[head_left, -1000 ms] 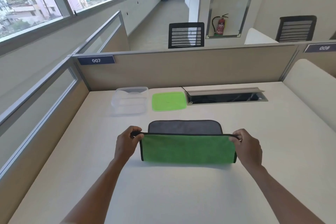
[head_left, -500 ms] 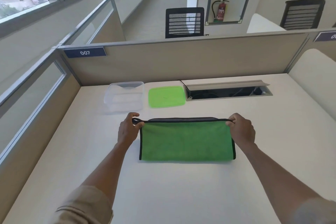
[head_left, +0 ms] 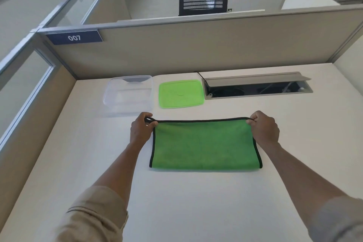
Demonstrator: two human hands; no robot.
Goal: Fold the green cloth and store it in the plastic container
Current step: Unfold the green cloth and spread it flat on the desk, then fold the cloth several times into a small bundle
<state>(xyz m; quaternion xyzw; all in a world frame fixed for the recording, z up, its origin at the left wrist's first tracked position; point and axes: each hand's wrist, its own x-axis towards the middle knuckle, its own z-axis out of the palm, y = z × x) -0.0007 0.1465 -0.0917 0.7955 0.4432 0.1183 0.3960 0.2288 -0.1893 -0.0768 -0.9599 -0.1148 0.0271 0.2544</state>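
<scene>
My left hand (head_left: 141, 129) pinches the far left corner of the green cloth (head_left: 204, 145), thumb and fingers closed on the black trim, and my right hand (head_left: 263, 128) does the same at the far right corner. Between them the far edge runs taut and nearly straight. The cloth lies on the desk (head_left: 196, 202) just in front of me, doubled over into a wide rectangle with its fold along the near side.

The risk, I think, is in the letting go. If one hand releases before the other, the top layer may slide off the one beneath and the edges will no longer match. Pulling too hard sideways could also drag the whole thing across the smooth desk. I cannot quite see whether both layers are caught in each pinch; if only the top one is, the lower layer may bunch.

The cloth is soft, fuzzy microfibre, bordered in narrow black stitching, limp enough to slump at the corners. Beyond my left hand stands the plastic container (head_left: 128, 94), clear, thin-walled, rounded at the corners and open. Beside it lies its green lid (head_left: 180, 94), flat and glossy. As folded, the cloth looks wider than the container, so another fold seems needed.
</scene>
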